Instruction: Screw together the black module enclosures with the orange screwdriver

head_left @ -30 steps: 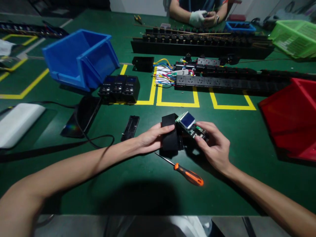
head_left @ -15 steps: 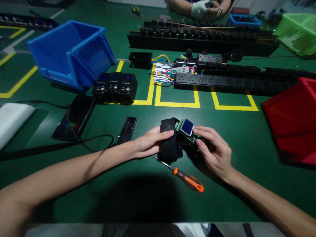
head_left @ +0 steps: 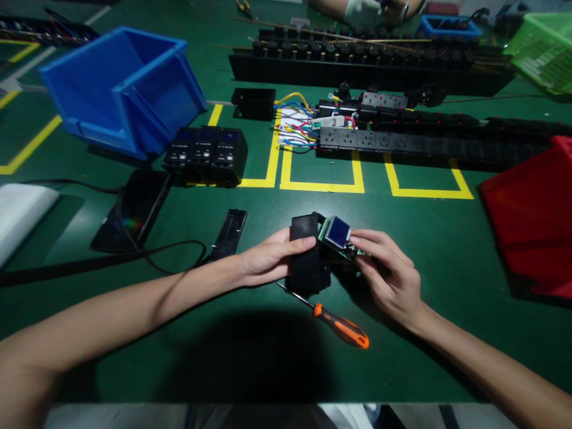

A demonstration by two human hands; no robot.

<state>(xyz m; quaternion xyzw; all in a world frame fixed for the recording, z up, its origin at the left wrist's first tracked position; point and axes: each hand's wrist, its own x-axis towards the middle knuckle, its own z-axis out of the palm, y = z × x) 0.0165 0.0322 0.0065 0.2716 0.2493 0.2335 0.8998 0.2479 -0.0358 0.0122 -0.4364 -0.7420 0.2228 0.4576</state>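
My left hand [head_left: 272, 255] is closed round a black plastic housing [head_left: 304, 262], thumb on its upper face. At the housing's right side, a green circuit board [head_left: 322, 229] with a small blue screen [head_left: 338, 232] sticks out at a tilt. The fingers of my right hand [head_left: 391, 271] pinch the board's right edge. How far the board sits inside the housing is hidden. Just below lies a screwdriver [head_left: 342, 326] with an orange and black handle. A flat black cover [head_left: 229, 234] rests left of the housing, beyond my left forearm.
Three black modules [head_left: 205, 156] stand beside a blue bin [head_left: 125, 89]. A dark phone-like device [head_left: 131, 208] and cable lie at left. Black socket strips [head_left: 402, 146] with coloured wires stretch across the back. A red bin [head_left: 536, 220] stands right; another person's forearms [head_left: 333, 7] show at the top.
The board has tilted slightly in my right fingers, and less of its lower green face shows. The camera view has shifted a little. My left hand keeps its hold on the housing.
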